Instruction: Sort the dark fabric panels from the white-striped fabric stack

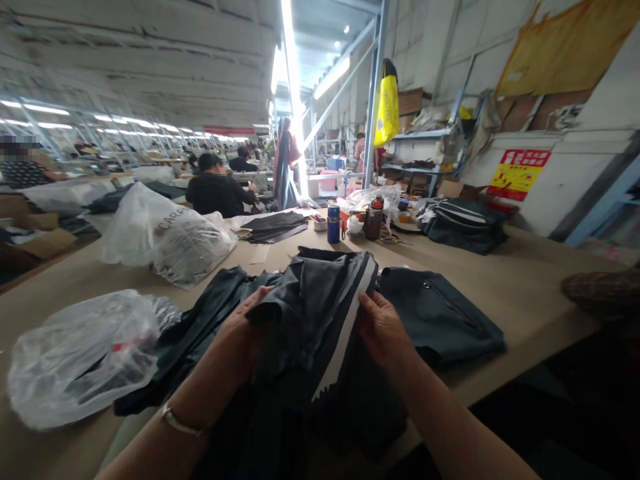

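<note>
Far left of the table (pixel 540 293): a crumpled clear plastic bag (pixel 85 363) lies flat-ish, a small red patch showing through it. Just behind and to its right, a fuller translucent bag (pixel 167 233) carries partly readable lettering. Next, dark cloth (pixel 200 333) spreads beside the left forearm, which wears a bracelet (pixel 179 423). Beyond the table edge, a person in black (pixel 214 190) sits facing away.

Left hand (pixel 251 330): closed on the left side of a dark garment (pixel 310 300), thumb uppermost (fingers mostly hidden under the cloth). The garment is raised at centre, near the table's front edge, bunched, with a pale stripe (pixel 345 327) slanting down its right side. Behind it stand a blue bottle (pixel 333 225) and, to the right, a darker bottle (pixel 374 220).

Right hand (pixel 384 328): gripping the garment's right side at the stripe. Farther right, a dark folded piece (pixel 445 317) lies flat; behind it, a dark fabric pile (pixel 465 227).
</note>
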Tool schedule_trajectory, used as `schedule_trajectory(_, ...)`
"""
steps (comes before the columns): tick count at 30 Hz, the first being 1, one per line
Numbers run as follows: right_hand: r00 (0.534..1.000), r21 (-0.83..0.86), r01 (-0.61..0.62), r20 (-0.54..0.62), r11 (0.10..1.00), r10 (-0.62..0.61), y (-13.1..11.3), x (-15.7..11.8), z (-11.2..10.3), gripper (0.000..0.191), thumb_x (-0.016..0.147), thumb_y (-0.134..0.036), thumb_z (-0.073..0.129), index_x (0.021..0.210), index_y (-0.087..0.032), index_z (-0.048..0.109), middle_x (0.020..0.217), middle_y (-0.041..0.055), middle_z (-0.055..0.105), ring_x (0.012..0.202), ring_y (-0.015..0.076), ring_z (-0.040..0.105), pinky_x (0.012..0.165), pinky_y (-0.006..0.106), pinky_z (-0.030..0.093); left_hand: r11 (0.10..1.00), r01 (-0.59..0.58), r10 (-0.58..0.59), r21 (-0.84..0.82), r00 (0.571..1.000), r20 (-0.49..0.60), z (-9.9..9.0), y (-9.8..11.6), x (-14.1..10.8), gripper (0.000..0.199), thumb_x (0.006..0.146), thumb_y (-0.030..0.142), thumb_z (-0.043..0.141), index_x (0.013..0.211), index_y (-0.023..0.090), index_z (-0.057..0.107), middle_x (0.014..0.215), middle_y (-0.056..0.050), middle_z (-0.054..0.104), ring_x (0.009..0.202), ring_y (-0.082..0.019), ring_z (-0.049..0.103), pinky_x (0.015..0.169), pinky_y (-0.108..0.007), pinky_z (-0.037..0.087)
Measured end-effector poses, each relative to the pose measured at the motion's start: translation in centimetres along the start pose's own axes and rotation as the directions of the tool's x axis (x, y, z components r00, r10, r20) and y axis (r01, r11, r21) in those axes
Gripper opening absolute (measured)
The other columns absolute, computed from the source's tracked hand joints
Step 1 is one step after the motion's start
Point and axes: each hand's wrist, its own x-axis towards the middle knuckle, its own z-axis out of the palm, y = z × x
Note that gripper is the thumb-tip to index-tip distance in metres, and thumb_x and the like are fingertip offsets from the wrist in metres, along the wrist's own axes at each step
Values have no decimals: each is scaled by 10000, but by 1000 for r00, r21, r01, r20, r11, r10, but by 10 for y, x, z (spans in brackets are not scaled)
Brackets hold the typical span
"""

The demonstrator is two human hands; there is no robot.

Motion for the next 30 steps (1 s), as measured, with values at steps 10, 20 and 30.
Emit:
schedule_trajectory(10,963,-647,264,142,716,-227,-39,4,23,289,699,-385,680,841,-142,616,708,-3,621,623,137,556,566,247,466,830,-286,107,479,924,366,41,-5,-37,470,749,398,615,1170,207,531,1038,-67,634,855,-197,616,726,-288,500)
schedule_trajectory(20,653,-745,662,524,77,-547,-41,-34,-8,330,829,-263,565,1147,-253,478,1114,67,566,1067,234,518,893,407,449,577,-570,86,584,754,651,47,-55,-9,730,653,115,477,1361,234,350,1356,-36,494,1275,-189,431,1102,-322,330)
schedule_trajectory(30,339,-283,526,934,-802,-107,-89,-78,3,236,746,-263,622,974,-201,612,834,75,628,831,250,521,788,430,356,209,-698,-195,685,656,729,68,-28,-24,720,606,166,526,1320,218,448,1230,-99,583,1063,-264,591,933,-337,472)
